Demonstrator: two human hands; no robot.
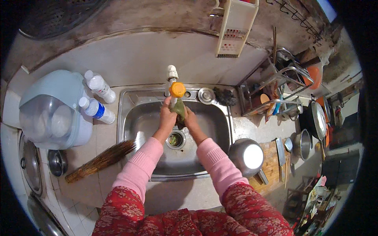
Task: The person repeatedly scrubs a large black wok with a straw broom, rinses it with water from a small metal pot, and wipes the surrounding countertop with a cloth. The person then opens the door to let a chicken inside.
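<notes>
My left hand and my right hand hold a dark green cloth between them, just under the tap with its orange handle. Both hands are over the stainless steel sink. Below them the drain basket holds some green scraps. The tap's white spout is partly hidden behind the handle and the cloth. Whether water is running cannot be told.
On the left are a bundled straw brush, two plastic bottles and a lidded dish box. To the right are a metal pot, a cleaver on a wooden board and a metal rack.
</notes>
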